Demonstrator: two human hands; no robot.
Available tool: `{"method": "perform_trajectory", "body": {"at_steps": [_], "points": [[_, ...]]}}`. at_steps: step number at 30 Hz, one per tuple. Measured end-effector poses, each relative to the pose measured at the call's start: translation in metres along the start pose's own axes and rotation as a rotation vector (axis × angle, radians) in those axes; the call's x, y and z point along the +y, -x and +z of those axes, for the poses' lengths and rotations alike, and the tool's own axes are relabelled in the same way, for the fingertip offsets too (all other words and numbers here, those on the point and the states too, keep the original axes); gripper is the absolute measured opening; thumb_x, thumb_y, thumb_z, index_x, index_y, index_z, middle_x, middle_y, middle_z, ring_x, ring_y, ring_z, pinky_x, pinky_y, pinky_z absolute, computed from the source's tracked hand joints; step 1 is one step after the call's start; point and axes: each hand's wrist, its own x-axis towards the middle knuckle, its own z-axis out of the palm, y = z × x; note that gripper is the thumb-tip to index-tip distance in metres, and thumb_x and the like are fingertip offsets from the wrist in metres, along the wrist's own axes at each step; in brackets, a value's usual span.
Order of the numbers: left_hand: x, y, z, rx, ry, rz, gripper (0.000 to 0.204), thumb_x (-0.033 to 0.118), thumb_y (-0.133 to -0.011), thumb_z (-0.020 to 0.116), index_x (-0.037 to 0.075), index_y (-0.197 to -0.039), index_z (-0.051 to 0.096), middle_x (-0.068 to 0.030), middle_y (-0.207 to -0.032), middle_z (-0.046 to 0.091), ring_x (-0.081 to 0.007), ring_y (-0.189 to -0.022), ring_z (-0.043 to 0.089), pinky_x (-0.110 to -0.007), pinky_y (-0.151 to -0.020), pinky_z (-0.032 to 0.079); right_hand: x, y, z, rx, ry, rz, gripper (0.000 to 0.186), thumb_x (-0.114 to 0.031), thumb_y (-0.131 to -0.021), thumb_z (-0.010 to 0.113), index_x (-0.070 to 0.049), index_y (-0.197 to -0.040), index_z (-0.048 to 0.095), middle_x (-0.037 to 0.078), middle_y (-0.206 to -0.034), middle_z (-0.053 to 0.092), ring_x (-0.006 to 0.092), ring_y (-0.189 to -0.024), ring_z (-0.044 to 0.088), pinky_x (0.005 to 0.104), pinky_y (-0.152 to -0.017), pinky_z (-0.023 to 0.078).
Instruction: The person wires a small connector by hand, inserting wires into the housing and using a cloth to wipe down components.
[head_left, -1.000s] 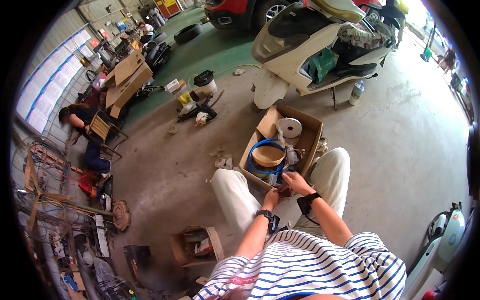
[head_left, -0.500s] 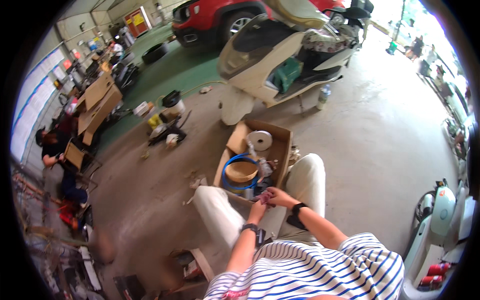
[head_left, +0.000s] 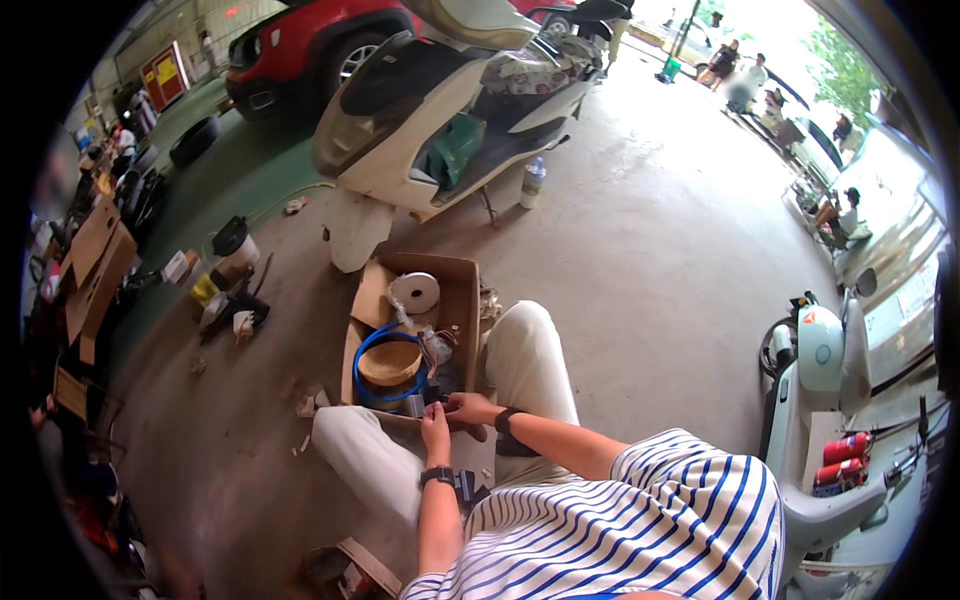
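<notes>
My left hand (head_left: pixel 435 426) and my right hand (head_left: pixel 470 409) meet over the near edge of an open cardboard box (head_left: pixel 467 345) between my knees. The left fingers are pinched together, and the right fingers curl close beside them. What they hold is too small and hidden to make out; a dark brownish patch shows under the right hand. Inside the box lie a white reel (head_left: pixel 414 291), a tan bowl-shaped piece (head_left: pixel 389 364), a loop of blue tubing (head_left: pixel 357 378) and clear plastic wrapping (head_left: pixel 437 345). A small grey block (head_left: pixel 413 404) lies next to my left fingertips.
A white scooter (head_left: pixel 362 215) stands beyond the box, with a bottle (head_left: pixel 532 183) beside it. To the left are a black-lidded bucket (head_left: pixel 236 246) and loose parts on the floor. Another pale scooter (head_left: pixel 818 345) stands at the right. A red car (head_left: pixel 300 55) is behind.
My view has swung to the right, so the box and scooter sit further left in it. Both hands stay together at the box's near edge; the reddish thing between them no longer shows clearly.
</notes>
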Motion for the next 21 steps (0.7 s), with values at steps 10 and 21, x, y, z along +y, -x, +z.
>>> {"method": "perform_trajectory", "body": {"at_steps": [10, 21], "points": [[-0.014, -0.005, -0.01, 0.194, 0.179, -0.177, 0.025, 0.007, -0.072, 0.059, -0.001, -0.094, 0.051, -0.0072, -0.084, 0.056, -0.0141, -0.072, 0.053, -0.026, -0.067, 0.044, 0.014, -0.025, 0.001, 0.3, -0.616, 0.484, 0.02, -0.026, -0.084, 0.055, -0.01, -0.096, 0.052, 0.002, -0.075, 0.054, 0.0103, -0.059, 0.053, 0.0236, -0.047, 0.04], [-0.011, -0.011, -0.007, 0.356, -0.143, -0.091, 0.058, 0.0, -0.072, 0.052, -0.001, -0.128, 0.037, -0.0236, -0.113, 0.054, -0.0329, -0.108, 0.052, -0.039, -0.09, 0.039, 0.002, -0.076, 0.031, 0.182, 0.148, -0.082, 0.021, -0.022, -0.08, 0.055, -0.002, -0.085, 0.052, 0.018, -0.085, 0.058, 0.034, -0.082, 0.056, 0.0403, -0.07, 0.044]]}}
